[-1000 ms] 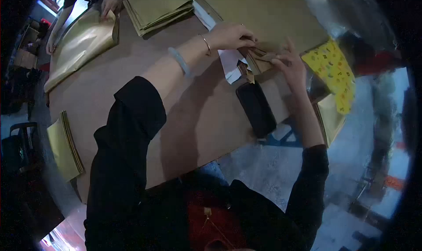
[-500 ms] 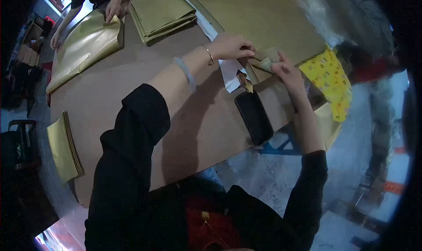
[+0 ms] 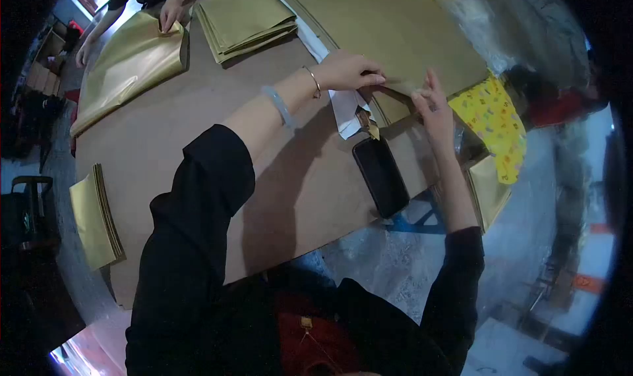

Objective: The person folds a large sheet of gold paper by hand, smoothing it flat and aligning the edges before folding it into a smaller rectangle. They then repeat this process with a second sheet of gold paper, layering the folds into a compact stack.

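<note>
A large sheet of gold paper [image 3: 402, 30] lies on a stack of similar sheets at the far side of the table. My left hand [image 3: 349, 71] is closed, its thumb and fingers pinching the sheet's near edge. At the near right part of that edge, my right hand [image 3: 433, 106] pinches the sheet between thumb and fingers, with one finger pointing up. The edge between my hands is slightly raised above the sheets below. Just below my left hand are torn white paper [image 3: 344, 112] and a black phone [image 3: 381, 177] lying on the table.
A folded gold stack [image 3: 247, 17] lies further left. Beyond it, another person's hand [image 3: 173, 10] holds a curved gold sheet [image 3: 132, 66]. More gold pieces [image 3: 93, 218] sit at the table's left edge. Yellow patterned material [image 3: 491, 125] hangs at the right.
The sheet's edge between my hands was folded up and now lies flatter. My right hand has shifted slightly left, and its finger has straightened upward. My left hand has barely moved.
</note>
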